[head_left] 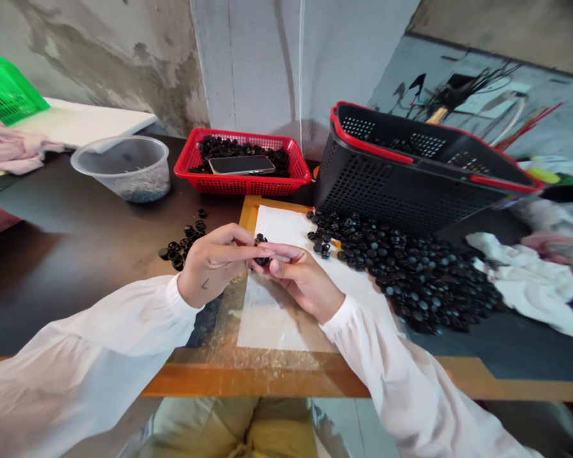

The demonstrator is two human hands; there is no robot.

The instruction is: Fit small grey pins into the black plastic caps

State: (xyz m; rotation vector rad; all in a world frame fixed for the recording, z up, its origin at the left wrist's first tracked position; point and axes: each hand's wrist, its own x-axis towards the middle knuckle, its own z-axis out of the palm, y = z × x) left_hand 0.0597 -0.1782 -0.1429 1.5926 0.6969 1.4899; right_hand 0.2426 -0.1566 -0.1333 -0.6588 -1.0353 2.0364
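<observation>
Left hand [214, 262] and right hand [308, 278] together pinch a black part [261, 240] over white paper [281, 324], seemingly steadying it.

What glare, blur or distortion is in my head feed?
Head view: pale sheen across the dark tabletop on the left; head view: wide-angle stretching of the black basket toward the right; head view: left hand and right hand fairly clear, though partly hiding the small black part.
</observation>
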